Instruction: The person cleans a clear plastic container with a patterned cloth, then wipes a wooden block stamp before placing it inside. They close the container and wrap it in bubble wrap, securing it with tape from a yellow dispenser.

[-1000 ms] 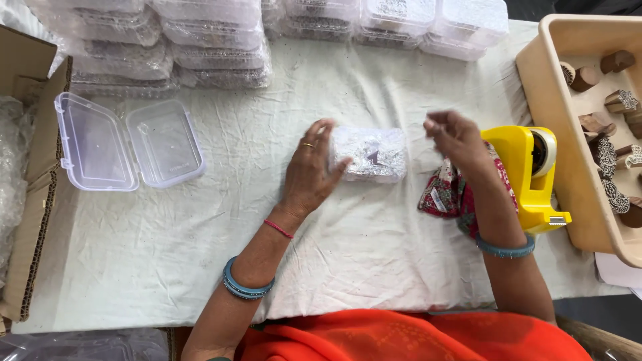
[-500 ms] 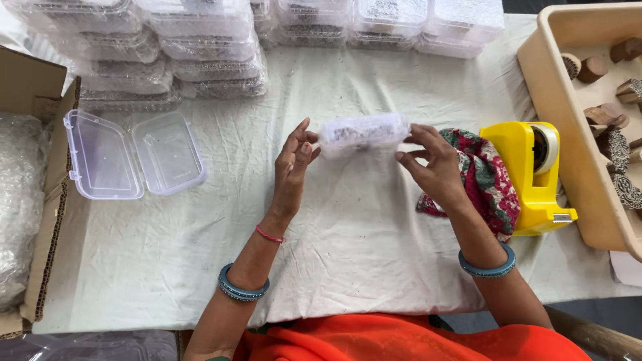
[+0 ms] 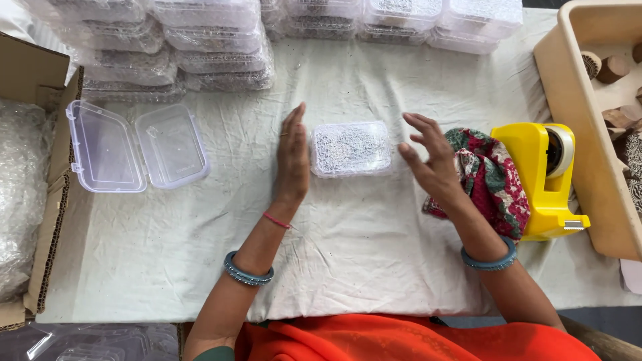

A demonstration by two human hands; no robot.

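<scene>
- A cardboard box stands at the far left edge, with crinkled bubble wrap inside it.
- Just right of it, an empty clear plastic box lies opened flat on the white cloth, its lid and base side by side.
- Behind, along the far edge of the table, stacks of filled clear boxes run in a row.
- The left hand is flat and open, fingers straight and together, holding nothing; its edge rests against the left side of the closed clear box.
- The closed clear box lies flat on the cloth in the middle, between the two hands, filled with small pale pieces too fine to make out.
- The right hand hovers just right of that box, fingers spread and loosely curved, open with nothing in it; it does not appear to touch the box.
- A red and green patterned cloth is bunched under and behind the right wrist.
- A yellow tape dispenser sits touching that cloth on its right.
- A tan plastic tub at the far right holds brown wooden pieces.
</scene>
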